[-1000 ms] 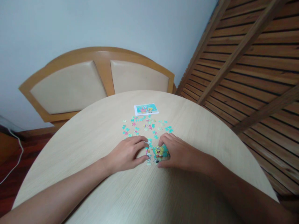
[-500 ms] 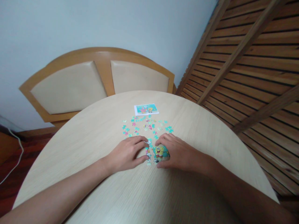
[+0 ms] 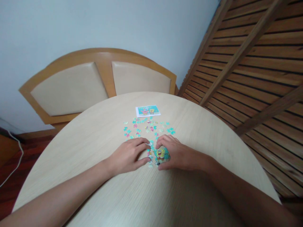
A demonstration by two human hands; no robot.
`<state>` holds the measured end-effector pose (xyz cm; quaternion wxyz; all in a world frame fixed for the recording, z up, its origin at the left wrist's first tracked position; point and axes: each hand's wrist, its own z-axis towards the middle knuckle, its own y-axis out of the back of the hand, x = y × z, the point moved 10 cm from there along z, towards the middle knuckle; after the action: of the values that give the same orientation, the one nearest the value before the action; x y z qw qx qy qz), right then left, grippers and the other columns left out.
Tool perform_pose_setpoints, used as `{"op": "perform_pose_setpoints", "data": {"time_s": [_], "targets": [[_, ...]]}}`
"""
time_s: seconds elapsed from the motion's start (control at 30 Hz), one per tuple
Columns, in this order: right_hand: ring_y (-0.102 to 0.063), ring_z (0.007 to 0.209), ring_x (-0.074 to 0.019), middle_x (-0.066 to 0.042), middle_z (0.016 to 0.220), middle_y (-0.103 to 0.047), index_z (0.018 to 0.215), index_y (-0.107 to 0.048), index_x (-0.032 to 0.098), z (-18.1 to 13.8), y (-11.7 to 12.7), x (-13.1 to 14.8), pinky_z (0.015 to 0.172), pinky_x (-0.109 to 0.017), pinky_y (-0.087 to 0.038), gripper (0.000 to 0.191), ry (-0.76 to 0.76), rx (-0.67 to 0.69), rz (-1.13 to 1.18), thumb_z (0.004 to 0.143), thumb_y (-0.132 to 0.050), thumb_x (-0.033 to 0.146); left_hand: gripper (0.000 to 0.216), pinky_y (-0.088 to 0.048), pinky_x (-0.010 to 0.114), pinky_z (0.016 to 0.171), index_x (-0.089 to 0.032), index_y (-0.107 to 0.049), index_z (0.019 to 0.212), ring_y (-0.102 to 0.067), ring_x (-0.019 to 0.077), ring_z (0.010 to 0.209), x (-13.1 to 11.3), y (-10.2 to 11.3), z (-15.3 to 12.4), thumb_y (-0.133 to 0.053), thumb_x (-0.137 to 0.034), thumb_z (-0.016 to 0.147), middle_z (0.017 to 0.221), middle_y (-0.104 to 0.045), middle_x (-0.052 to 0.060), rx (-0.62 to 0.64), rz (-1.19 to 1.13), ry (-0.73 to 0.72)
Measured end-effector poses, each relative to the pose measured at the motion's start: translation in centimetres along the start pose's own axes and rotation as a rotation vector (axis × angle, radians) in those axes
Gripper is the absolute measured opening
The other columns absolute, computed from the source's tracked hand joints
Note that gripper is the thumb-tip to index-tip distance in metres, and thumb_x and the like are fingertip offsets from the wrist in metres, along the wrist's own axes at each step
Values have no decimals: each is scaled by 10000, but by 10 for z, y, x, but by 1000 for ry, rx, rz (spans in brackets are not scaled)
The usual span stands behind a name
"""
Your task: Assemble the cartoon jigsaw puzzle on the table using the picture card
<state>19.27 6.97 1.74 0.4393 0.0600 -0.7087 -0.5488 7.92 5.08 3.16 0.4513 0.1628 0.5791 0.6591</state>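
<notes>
A partly joined jigsaw section (image 3: 160,154) with a yellow cartoon figure lies on the round wooden table (image 3: 99,132). My right hand (image 3: 176,153) curls around its right side, fingers and thumb gripping it. My left hand (image 3: 129,155) rests just left of it, pinching a narrow strip of joined pieces (image 3: 150,154) between fingertips and thumb. The two parts nearly touch between my hands. Several loose teal and pink puzzle pieces (image 3: 146,128) are scattered just beyond my fingers.
A small reference picture card (image 3: 148,111) lies past the loose pieces. A curved wooden bench with two cream cushions (image 3: 99,82) stands behind the table. A slatted wooden wall (image 3: 255,69) runs along the right. A white cable (image 3: 14,157) hangs at the far left.
My right hand has slid the joined section slightly left, closer to the strip at my left hand. My left hand has stayed still.
</notes>
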Motion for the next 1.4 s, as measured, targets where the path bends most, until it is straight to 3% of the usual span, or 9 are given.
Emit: {"op": "perform_pose_setpoints", "data": {"time_s": [0.7,1.23,1.4], "targets": [[-515,1170,-270,-79,1218,-563,1108,-547,200,4,-1,7,1047,-429,-381,568,95,0,21,705,-882,418,297,-553,420,982,-199,-604,1183,-644,253,1120,-1,1,-1,-581,-418,983,1262,-629,107,0,5,-4],[-529,1120,-280,-73,1176,-583,1101,-564,201,5,-1,4,1008,-429,-401,636,57,-29,-16,650,-908,489,296,-553,431,984,-193,-611,1168,-649,261,1121,-1,2,0,-576,-420,982,1257,-638,114,-1,2,0],[-545,1082,-264,-67,1142,-602,1059,-579,197,4,6,16,983,-411,-409,581,115,-58,-57,656,-909,454,292,-550,428,987,-201,-614,1171,-650,260,1122,-1,1,-1,-579,-420,981,1255,-636,109,2,1,8]]}}
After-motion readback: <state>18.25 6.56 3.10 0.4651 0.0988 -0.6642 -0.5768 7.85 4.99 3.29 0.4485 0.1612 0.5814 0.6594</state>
